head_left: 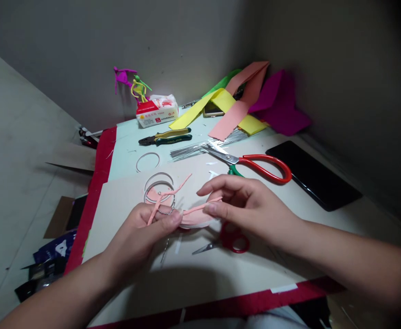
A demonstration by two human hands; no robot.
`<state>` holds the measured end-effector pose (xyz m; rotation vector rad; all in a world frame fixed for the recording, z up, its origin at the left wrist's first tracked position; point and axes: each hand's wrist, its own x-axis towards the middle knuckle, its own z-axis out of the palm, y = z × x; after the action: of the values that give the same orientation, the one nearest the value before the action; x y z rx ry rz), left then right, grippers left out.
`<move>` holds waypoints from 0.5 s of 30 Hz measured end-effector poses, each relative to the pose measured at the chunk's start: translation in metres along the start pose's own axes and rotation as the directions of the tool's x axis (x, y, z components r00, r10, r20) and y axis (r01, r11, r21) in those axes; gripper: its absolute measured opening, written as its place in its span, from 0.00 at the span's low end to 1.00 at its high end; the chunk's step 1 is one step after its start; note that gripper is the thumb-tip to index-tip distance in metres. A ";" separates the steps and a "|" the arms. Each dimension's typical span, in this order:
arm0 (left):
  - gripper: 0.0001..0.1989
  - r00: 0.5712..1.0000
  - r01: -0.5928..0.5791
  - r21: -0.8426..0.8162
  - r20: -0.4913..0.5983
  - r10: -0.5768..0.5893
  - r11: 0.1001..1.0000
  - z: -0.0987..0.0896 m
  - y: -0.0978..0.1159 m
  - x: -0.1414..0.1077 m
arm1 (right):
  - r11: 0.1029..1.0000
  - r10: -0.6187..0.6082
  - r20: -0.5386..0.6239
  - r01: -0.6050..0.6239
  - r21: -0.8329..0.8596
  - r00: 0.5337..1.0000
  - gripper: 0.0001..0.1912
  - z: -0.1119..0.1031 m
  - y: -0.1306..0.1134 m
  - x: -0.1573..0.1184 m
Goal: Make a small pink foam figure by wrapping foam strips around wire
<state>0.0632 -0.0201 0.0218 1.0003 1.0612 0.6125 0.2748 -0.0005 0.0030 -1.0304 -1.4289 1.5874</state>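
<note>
Close together over the table, both hands are on a pink piece (196, 218) that looks like crepe paper, with a pale curved lower edge. My left hand (148, 226) pinches its left end between thumb and fingers. A pink twisted paper strip (174, 192) sticks up from that hand, beside a thin twisted wire. With thumb and fingers, my right hand (251, 205) grips a pink cord-like roll (198, 209) along the top edge. Behind the left hand lie metal rings (158, 174) and a pink disc (155, 194). Small red-handled scissors (236, 242) lie below the right hand.
Large red-handled scissors (265, 167), pliers (166, 137) and a bundle of thin wires (193, 150) lie beyond the hands. A black phone (315, 176) is at right. Folded coloured paper (226, 103) and a tissue pack (157, 112) with small figures (138, 89) stand at the back.
</note>
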 end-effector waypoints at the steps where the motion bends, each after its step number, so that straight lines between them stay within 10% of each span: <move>1: 0.13 1.000 0.001 -0.018 -0.018 -0.001 1.000 0.000 -0.001 0.000 | 0.995 0.066 0.015 -0.067 0.079 0.998 0.11 0.001 0.000 0.001; 7: 0.11 0.995 0.035 -0.116 -0.085 -0.045 0.993 0.003 0.001 0.001 | 0.911 0.287 0.105 -0.305 0.278 0.952 0.17 0.006 0.005 0.003; 15: 0.11 0.995 0.015 -0.085 -0.094 -0.023 0.996 0.004 0.002 0.004 | 0.883 0.289 0.189 -0.337 0.326 0.939 0.16 0.007 0.007 0.001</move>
<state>0.0683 -0.0173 0.0224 0.8942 1.1188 0.6891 0.2681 -0.0034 -0.0033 -0.9850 -1.0345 2.0962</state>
